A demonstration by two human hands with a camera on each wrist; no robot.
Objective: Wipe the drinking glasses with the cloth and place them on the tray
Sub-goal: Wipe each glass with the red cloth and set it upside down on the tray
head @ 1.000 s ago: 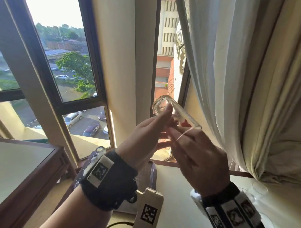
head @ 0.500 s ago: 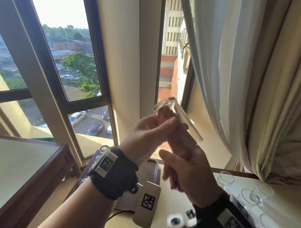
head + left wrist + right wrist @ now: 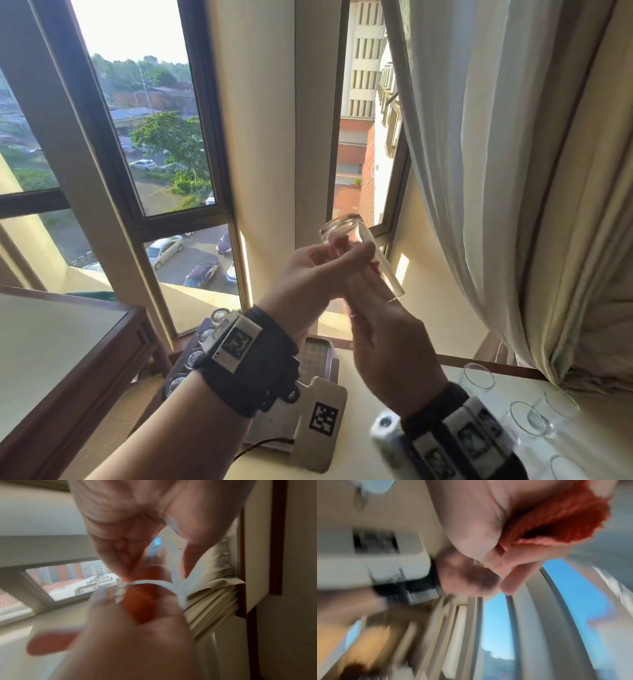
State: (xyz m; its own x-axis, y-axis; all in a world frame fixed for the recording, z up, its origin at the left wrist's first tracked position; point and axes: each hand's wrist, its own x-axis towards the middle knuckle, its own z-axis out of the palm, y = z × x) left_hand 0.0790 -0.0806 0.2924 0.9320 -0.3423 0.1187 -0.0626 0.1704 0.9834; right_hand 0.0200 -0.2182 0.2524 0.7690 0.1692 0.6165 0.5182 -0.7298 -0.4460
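Note:
A clear drinking glass (image 3: 368,260) is held up before the window, tilted, with its base up-left and its mouth down-right. My left hand (image 3: 346,253) grips it near the base. My right hand (image 3: 380,329) is just below the mouth, with fingers reaching in and a red cloth (image 3: 556,520) bunched in its palm. In the left wrist view the red cloth (image 3: 147,599) shows inside the glass rim (image 3: 154,583). Below the hands lies a grey tray (image 3: 318,356) with several glasses (image 3: 191,356) along its left side.
Several more glasses (image 3: 527,418) stand on the pale tabletop (image 3: 359,455) at lower right. A white tagged device (image 3: 322,421) lies by the tray. A wooden table (image 3: 68,359) is on the left, and a curtain (image 3: 479,171) hangs on the right.
My right hand has dropped from over the glass's mouth to below it, fingers still reaching in. The left hand keeps its grip. The view has tilted down, showing more glasses.

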